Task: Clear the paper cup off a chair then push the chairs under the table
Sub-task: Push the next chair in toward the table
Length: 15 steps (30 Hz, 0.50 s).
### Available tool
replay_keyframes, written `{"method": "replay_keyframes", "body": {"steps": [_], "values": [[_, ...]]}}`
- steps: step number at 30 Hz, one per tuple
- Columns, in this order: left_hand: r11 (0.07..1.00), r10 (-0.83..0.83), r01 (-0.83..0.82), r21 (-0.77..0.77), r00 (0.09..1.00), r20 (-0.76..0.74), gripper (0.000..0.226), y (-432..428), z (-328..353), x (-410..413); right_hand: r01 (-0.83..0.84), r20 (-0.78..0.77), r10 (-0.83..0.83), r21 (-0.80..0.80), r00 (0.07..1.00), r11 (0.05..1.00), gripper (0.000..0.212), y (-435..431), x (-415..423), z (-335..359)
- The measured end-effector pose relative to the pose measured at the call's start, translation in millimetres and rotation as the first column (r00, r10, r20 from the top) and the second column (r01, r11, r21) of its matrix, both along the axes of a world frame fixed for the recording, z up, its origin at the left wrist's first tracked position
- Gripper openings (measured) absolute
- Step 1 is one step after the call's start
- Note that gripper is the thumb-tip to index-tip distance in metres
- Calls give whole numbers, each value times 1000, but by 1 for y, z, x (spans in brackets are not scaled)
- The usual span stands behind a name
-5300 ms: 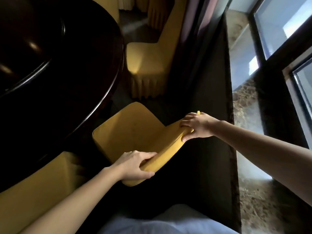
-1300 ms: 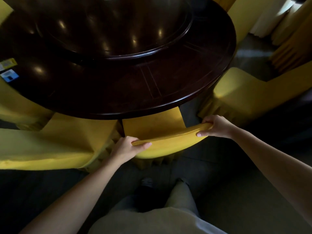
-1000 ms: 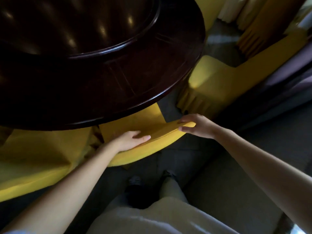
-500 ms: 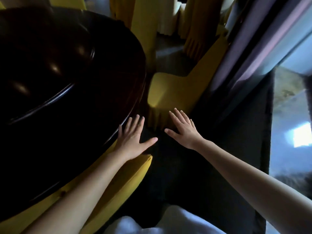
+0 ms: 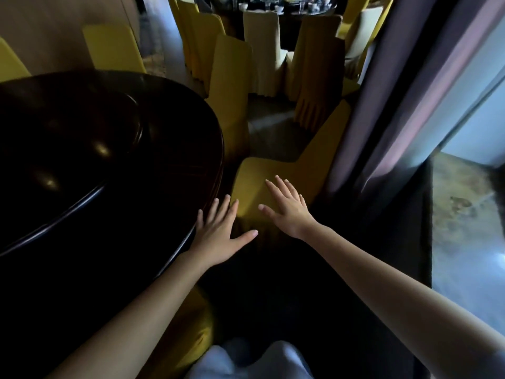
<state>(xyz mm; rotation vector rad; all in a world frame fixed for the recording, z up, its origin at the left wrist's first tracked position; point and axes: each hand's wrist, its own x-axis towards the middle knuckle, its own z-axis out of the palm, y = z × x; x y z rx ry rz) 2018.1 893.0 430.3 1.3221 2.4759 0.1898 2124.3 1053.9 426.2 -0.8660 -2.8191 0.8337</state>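
Note:
The dark round table (image 5: 114,165) fills the left side. A yellow-covered chair (image 5: 254,176) stands pulled out ahead beside the table's edge, its back (image 5: 325,138) leaning toward the curtain. My left hand (image 5: 218,233) hovers flat with fingers spread by the table's rim. My right hand (image 5: 289,207) is spread above the chair's seat, holding nothing. Low in the view, the back of another yellow chair (image 5: 191,332) shows tucked against the table. No paper cup is in sight.
A purple curtain (image 5: 404,99) hangs close on the right, with a window and stone sill (image 5: 464,203) beyond. More yellow chairs (image 5: 232,86) ring the table, and another set table (image 5: 278,6) with chairs stands farther back. Dark floor lies between me and the chair.
Both hands let go of the chair back I had pushed under the table. My view swung right and up toward the chair ahead, and both open hands moved forward over it.

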Motion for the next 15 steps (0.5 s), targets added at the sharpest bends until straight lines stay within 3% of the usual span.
{"method": "replay_keyframes", "body": {"steps": [12,15], "values": [[994,-104,105,-25,994,46,88,110,-14,-44,140,23,-139,-84,990,987,70,94,-17,-23],[992,-126,127,-24,991,39,88,159,-23,-70,174,-42,-179,-102,983,980,71,141,-32,-25]]}}
